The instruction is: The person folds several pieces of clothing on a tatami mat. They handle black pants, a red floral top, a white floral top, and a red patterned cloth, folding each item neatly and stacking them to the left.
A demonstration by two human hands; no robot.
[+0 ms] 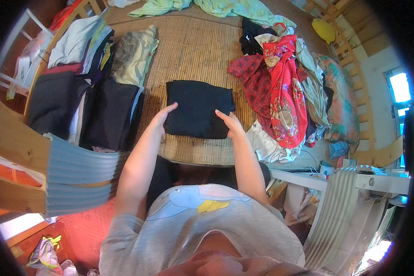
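A folded black garment (199, 110) lies on a woven bamboo mat (196, 48) in front of me. My left hand (165, 115) is at its left edge, thumb on top and the other fingers mostly hidden at the side or beneath. My right hand (228, 122) is at its right edge in the same way, thumb on top. The garment lies between both hands as a flat, roughly rectangular bundle. To its left stand folded stacks, with dark garments (108, 110) nearest and a camouflage-patterned garment (131, 55) behind them. To its right lies a loose heap with a red floral cloth (284, 96).
A grey folded garment (74, 41) tops another stack at the far left. Light green bedding (234, 8) lies along the far side. A wooden bed rail (360, 93) and a patterned pillow (340, 100) are at right. A white table frame (296, 180) stands near my right elbow.
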